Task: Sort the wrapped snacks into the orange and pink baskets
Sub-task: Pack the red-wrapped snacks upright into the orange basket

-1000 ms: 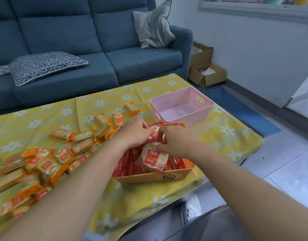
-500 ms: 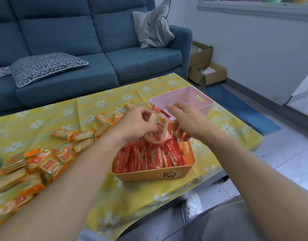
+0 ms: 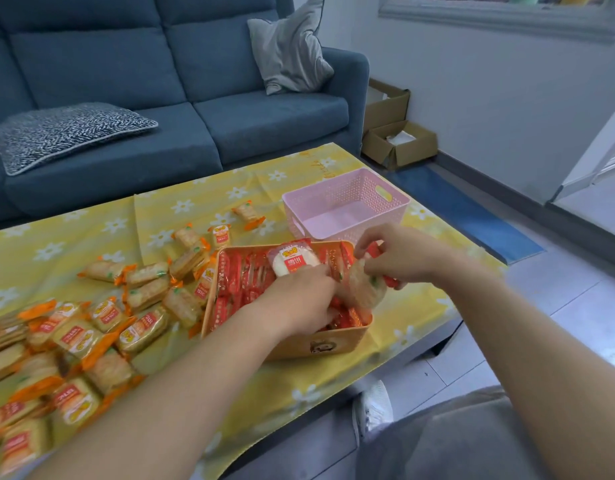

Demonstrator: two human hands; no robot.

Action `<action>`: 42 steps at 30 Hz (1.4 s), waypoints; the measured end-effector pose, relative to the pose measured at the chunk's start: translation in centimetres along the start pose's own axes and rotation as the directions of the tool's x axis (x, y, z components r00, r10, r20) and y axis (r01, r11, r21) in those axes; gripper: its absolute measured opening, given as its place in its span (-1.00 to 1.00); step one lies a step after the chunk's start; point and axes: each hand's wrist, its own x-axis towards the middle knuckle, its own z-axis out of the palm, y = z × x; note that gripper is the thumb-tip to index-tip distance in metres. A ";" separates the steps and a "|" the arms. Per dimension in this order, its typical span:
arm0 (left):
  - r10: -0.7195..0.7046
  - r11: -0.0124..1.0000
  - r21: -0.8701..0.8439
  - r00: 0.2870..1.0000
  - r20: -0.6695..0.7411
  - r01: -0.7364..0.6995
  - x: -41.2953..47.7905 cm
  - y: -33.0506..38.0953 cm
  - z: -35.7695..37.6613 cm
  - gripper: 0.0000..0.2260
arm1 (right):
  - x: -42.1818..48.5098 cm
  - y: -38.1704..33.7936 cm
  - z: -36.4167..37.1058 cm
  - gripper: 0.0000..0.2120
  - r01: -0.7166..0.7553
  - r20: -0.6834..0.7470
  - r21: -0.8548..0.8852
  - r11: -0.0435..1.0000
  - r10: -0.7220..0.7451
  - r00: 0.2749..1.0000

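The orange basket (image 3: 320, 344) stands near the table's front edge, packed with red-wrapped snacks (image 3: 236, 278). My left hand (image 3: 299, 301) reaches down into it, fingertips pinching the edge of a round white cracker pack with a red label (image 3: 292, 261) that rests on the red packs. My right hand (image 3: 399, 258) hovers over the basket's right rim, pinching a second round cracker pack (image 3: 366, 289) by its top edge. Just behind stands the pink basket (image 3: 337, 192), with nothing inside. A heap of orange-wrapped rectangular snacks (image 3: 91, 327) covers the table's left side.
The table carries a yellow cloth with white flowers (image 3: 91, 223). A blue sofa (image 3: 195, 98) with two cushions sits behind it. Open cardboard boxes (image 3: 399, 143) lie on the floor at the right. My knee and a white shoe (image 3: 372, 410) are below the table's front edge.
Both hands have come down from above the orange basket. The left has dropped in among the red packs, and the right, open half a second ago, now pinches a round cracker pack.
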 end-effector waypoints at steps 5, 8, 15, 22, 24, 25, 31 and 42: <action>0.064 0.990 0.132 0.992 -0.105 -0.050 0.3 0.0 0.4 -0.77 | 0.2 -0.6 1.1 -0.73 0.040 0.055 -0.025 0.999 -0.039 0.998; 0.095 0.981 0.183 0.985 -0.145 -0.067 0.2 0.1 0.5 -0.77 | 0.5 -0.6 1.1 -0.65 0.036 0.087 -0.085 0.996 -0.028 0.996; 0.108 0.990 0.117 0.971 -0.213 -0.085 0.1 -0.7 0.3 -0.86 | 1.4 -0.6 2.7 -0.60 0.021 0.107 -0.296 0.955 0.011 0.994; 0.081 0.996 0.056 0.977 -0.199 -0.071 0.2 -1.0 0.6 -0.86 | 1.7 -0.8 4.4 -0.80 -0.005 -0.130 -0.528 0.849 -0.075 0.989; 0.080 0.996 0.048 0.972 -0.219 -0.071 0.3 -1.3 0.7 -0.87 | 1.7 -0.5 3.9 -0.76 -0.012 -0.063 -0.482 0.876 -0.021 0.998; 0.081 0.996 0.044 0.969 -0.232 -0.073 0.4 -1.4 0.8 -0.88 | 1.7 -0.4 3.8 -0.72 -0.035 -0.021 -0.475 0.879 0.029 0.999; 0.043 0.993 -0.095 0.968 -0.249 -0.069 0.5 -2.0 -0.3 -0.89 | 1.7 -0.2 4.9 -0.60 -0.130 -0.090 -0.605 0.786 0.094 0.991; -0.412 0.911 -0.105 0.880 -0.236 0.399 0.2 -6.6 -2.4 -0.39 | 3.3 -1.4 3.5 -0.75 -0.010 -0.235 0.057 0.998 0.023 0.972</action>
